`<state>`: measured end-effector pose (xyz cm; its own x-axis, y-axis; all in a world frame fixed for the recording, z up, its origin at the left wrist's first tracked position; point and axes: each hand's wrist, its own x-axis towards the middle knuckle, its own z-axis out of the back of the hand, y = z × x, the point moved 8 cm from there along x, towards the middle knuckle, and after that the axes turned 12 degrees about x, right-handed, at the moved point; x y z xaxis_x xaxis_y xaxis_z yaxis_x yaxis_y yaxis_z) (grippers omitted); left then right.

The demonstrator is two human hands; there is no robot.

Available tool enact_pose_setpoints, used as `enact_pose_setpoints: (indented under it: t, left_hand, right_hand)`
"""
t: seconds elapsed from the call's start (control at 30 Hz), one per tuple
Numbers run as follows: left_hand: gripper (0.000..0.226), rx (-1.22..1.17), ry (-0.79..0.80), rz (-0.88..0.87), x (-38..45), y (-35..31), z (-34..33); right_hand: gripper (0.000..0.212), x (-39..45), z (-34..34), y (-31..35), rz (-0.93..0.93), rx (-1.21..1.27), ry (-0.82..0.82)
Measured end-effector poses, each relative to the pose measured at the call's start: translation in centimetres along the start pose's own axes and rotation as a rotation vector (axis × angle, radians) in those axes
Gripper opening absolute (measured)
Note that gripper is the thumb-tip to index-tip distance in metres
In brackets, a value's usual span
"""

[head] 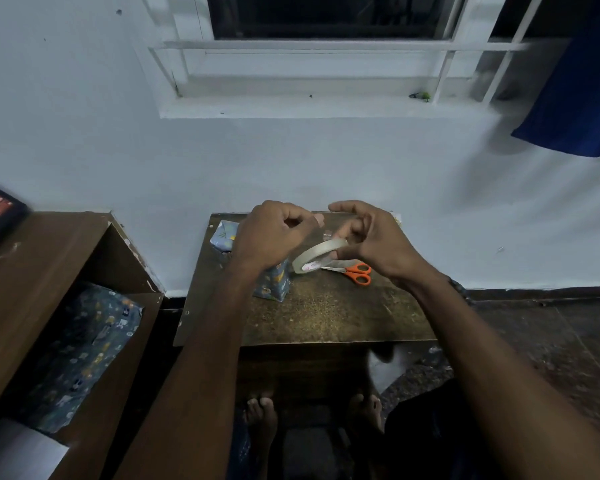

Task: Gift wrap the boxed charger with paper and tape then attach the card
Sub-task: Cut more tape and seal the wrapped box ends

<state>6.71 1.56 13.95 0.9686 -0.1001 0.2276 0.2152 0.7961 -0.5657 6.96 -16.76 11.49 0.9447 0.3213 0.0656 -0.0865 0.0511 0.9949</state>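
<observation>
A box wrapped in blue patterned paper (272, 284) stands on the small brown table (326, 313), mostly hidden behind my left wrist. My right hand (368, 237) grips a roll of clear tape (317, 256) above the table. My left hand (274, 233) is raised beside the roll with its fingertips pinched together, apparently on the tape's free end, though the strip is too faint to see. Another blue wrapped piece (224, 237) lies at the table's back left corner. No card is visible.
Orange-handled scissors (355, 273) lie on the table right of the box. A wooden shelf unit (49, 271) at left holds a roll of patterned wrapping paper (84, 351). The wall and a window sill are close behind the table. My bare feet (260, 420) are under the table.
</observation>
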Motion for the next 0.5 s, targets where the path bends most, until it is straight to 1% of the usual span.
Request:
enact_pose_setpoints:
  t: [0.07, 0.13, 0.17, 0.23, 0.3, 0.37, 0.4, 0.5]
  left_hand:
    - [0.048, 0.045, 0.022, -0.022, 0.1, -0.1, -0.2]
    - [0.049, 0.033, 0.038, -0.027, 0.0, -0.2, -0.3]
    - [0.045, 0.007, 0.049, -0.027, -0.1, -0.3, -0.3]
    - [0.031, -0.068, 0.078, -0.035, -0.1, -0.3, -0.4]
    - [0.022, -0.112, 0.078, -0.039, 0.0, -0.2, -0.4]
    - [0.024, -0.185, 0.053, -0.014, 0.1, 0.1, -0.3]
    - [0.022, -0.243, 0.039, -0.004, 0.2, 0.2, -0.2]
    - [0.003, -0.398, -0.015, 0.016, 0.1, 0.0, 0.0]
  right_hand:
    - [0.078, 0.0, 0.2, 0.3, 0.039, -0.011, -0.029]
    - [0.079, -0.1, 0.4, 0.5, 0.071, -0.021, -0.051]
    - [0.077, -0.2, 0.4, 0.7, 0.085, -0.026, -0.056]
    - [0.073, -0.2, 0.3, 0.9, 0.098, -0.045, -0.064]
    - [0.065, -0.1, 0.3, 0.8, 0.097, -0.056, -0.072]
    - [0.051, 0.1, 0.1, 0.6, 0.103, -0.054, -0.074]
    - [0.044, 0.2, 0.0, 0.6, 0.112, -0.053, -0.072]
    - [0.024, 0.3, -0.7, 0.4, 0.117, -0.073, -0.033]
